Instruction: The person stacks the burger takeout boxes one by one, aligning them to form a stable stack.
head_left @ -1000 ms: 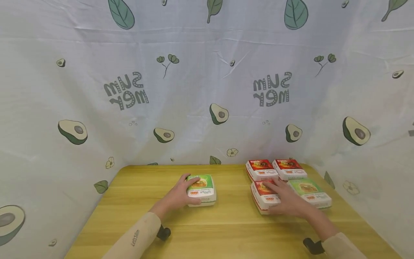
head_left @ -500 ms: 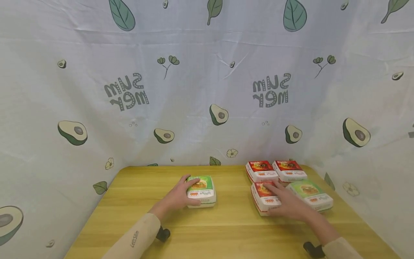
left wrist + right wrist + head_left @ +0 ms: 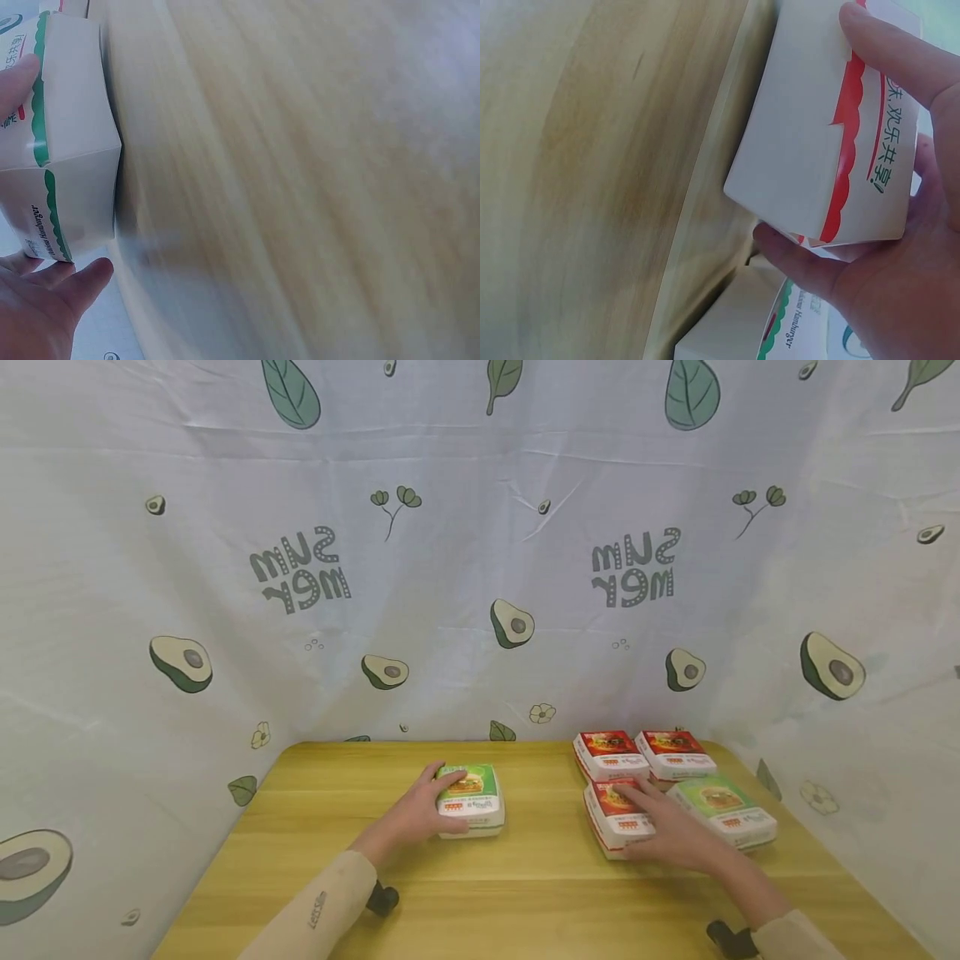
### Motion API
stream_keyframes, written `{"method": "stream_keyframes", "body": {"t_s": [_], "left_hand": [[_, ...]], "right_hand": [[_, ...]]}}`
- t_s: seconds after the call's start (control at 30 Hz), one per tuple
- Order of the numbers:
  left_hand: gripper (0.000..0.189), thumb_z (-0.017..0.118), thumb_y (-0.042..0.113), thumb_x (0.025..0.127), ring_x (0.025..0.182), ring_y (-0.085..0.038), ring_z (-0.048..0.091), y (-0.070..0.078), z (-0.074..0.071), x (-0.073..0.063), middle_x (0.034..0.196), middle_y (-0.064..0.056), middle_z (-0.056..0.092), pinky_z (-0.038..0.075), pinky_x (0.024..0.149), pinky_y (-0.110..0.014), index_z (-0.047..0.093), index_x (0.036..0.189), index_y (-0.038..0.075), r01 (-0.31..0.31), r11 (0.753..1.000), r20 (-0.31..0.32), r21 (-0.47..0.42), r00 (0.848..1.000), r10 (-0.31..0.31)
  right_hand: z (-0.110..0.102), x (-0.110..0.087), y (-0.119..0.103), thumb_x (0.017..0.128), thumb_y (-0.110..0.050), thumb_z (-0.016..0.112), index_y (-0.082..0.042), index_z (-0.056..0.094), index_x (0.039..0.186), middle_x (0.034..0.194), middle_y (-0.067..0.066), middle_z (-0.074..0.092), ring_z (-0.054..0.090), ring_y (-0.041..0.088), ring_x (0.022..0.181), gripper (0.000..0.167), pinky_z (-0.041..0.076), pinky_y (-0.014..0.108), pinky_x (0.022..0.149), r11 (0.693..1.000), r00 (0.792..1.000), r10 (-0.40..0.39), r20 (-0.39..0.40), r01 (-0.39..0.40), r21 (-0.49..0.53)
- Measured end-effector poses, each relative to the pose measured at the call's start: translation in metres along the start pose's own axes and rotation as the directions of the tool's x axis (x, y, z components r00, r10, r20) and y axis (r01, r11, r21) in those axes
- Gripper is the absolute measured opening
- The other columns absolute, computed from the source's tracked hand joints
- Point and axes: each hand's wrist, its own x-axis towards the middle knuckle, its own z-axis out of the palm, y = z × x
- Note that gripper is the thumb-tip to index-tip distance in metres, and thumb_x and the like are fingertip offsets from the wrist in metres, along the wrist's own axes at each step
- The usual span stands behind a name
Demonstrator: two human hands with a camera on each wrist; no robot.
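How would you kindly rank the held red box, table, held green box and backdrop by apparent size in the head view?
Backdrop
Table
Held green box and held red box: look alike, both partly covered, so unranked.

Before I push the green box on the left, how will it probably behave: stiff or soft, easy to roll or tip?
The green box probably dents under a hard squeeze, since its walls look like thin folded card. Rolling or tipping seems unlikely: it is low, wide and flat-sided.
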Motion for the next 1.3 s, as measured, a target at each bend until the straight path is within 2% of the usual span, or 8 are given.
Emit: {"method": "stream_keyframes", "body": {"t_s": [0.47, 0.77, 1.07, 1.3], "left_hand": [[0.088, 0.084, 0.056, 0.075, 0.143, -0.04, 0.035, 0.0, 0.002, 0.004, 0.167, -0.01, 0.015, 0.038, 0.106, -0.062, 0.042, 0.151, 0.041, 0.006, 1.0, 0.006, 0.01, 1.0, -0.006], [0.088, 0.082, 0.057, 0.076, 0.139, -0.037, 0.039, 0.001, 0.002, 0.006, 0.167, -0.012, 0.015, 0.04, 0.105, -0.058, 0.041, 0.153, 0.039, -0.016, 0.999, -0.006, 0.043, 1.0, 0.017], [0.088, 0.082, 0.055, 0.077, 0.139, -0.038, 0.039, 0.002, 0.003, 0.004, 0.167, -0.013, 0.016, 0.042, 0.102, -0.057, 0.042, 0.153, 0.037, -0.011, 0.999, -0.011, 0.04, 1.0, 0.012], [0.088, 0.082, 0.056, 0.076, 0.14, -0.039, 0.038, 0.001, 0.004, 0.005, 0.167, -0.012, 0.015, 0.041, 0.104, -0.057, 0.042, 0.152, 0.039, -0.01, 0.999, -0.02, 0.038, 1.0, 0.011]], "right_hand": [[0.001, 0.002, 0.006, 0.072, -0.064, 0.08, -0.019, 0.038, 0.156, 0.164, 0.025, 0.02, 0.02, 0.057, 0.145, 0.104, 0.034, 0.077, 0.099, 1.0, 1.0, 0.001, 0.0, -0.001, 0.0], [0.001, 0.007, 0.013, 0.074, -0.066, 0.078, -0.021, 0.035, 0.157, 0.164, 0.025, 0.019, 0.023, 0.059, 0.143, 0.104, 0.036, 0.076, 0.098, 1.0, 1.0, -0.012, -0.006, 0.012, 0.028], [-0.001, 0.007, 0.007, 0.074, -0.065, 0.078, -0.02, 0.037, 0.157, 0.164, 0.025, 0.02, 0.02, 0.058, 0.145, 0.103, 0.035, 0.076, 0.099, 0.998, 0.999, -0.034, -0.022, 0.035, 0.05], [-0.002, 0.008, 0.001, 0.074, -0.064, 0.079, -0.021, 0.037, 0.156, 0.163, 0.026, 0.022, 0.029, 0.058, 0.141, 0.102, 0.038, 0.073, 0.099, 0.997, 0.997, -0.058, -0.043, 0.059, 0.043]]}}
